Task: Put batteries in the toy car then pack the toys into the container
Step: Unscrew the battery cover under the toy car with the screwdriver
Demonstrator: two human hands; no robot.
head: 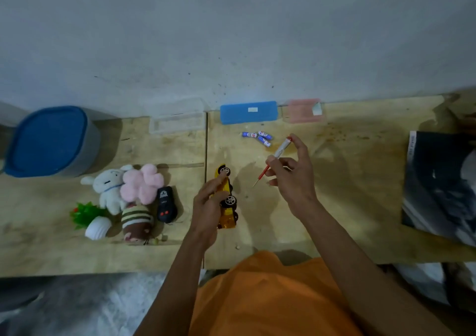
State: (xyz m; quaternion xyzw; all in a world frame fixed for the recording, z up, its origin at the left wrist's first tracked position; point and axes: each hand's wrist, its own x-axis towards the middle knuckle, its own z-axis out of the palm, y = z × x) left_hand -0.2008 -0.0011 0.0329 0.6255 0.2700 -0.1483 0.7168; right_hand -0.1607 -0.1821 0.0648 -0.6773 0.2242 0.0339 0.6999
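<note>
Orange shirt (257, 297) fills the bottom edge, both forearms reach out over the wooden table (347, 181). Left hand (206, 206) is closed around the yellow toy car (226, 199), fingers wrapped on its left flank. Car is tipped on its side, off the table or barely touching, can't tell. 2 wheels plainly face right, toward the other hand, so the underside faces right. Car's long axis runs near-to-far, roughly straight away from the person. Which end is the nose can't be told.

Right hand (291, 178) pinches a small red-and-white screwdriver (273, 160) between thumb and fingers. Handle end is up and far-right, tip down and near-left. Tip points at the car's underside but is apart from it, a clear gap between. Screwdriver axis is diagonal, crossing the car's axis at an angle.

Likely step: tip goes left to the battery cover screw, not visible here. Right hand is the nearer one to the 3 blue batteries (257, 137), lying loose beyond the car, just past the screwdriver handle.

Plush rabbit (108, 186), pink plush (143, 183), striped plush (135, 222) and black remote (166, 204) sit left of the car. Blue-lidded container (49, 142) stands far left, lid on.
</note>
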